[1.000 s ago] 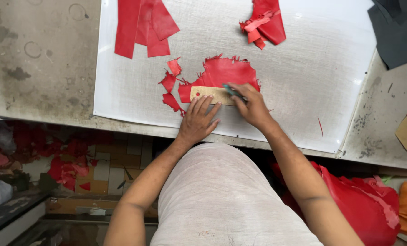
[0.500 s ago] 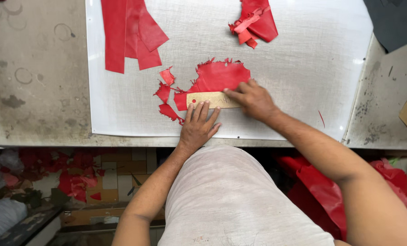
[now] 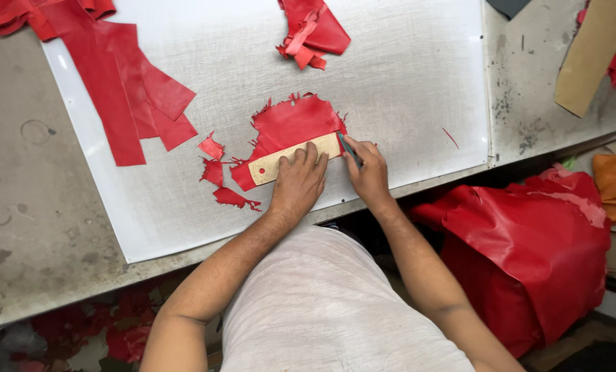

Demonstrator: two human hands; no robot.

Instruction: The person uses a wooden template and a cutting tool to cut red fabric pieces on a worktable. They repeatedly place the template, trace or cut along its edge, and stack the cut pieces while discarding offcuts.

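Fingers of the left hand [image 3: 298,184] lie spread and flat, pressing a tan strip template [image 3: 290,159] down onto a ragged-edged piece of red leather [image 3: 290,127]. Fingers of the right hand [image 3: 368,173] are closed around a slim dark-handled knife [image 3: 348,149], its tip at the right end of the template where that end meets the leather. The template is long, narrow and smooth, with a small round hole near its left end. Both rest on a white cutting board [image 3: 404,83] whose surface is finely scored. Small torn red scraps [image 3: 215,172] lie just left of the leather piece. Farther out, long straight-cut red strips [image 3: 122,96] fan across the board's upper left, and a crumpled bundle of red offcuts [image 3: 312,31] sits near its top edge. The board lies on a stained grey workbench [image 3: 18,138]. A glossy heap of red hide [image 3: 528,241] sits below the bench, to the right.
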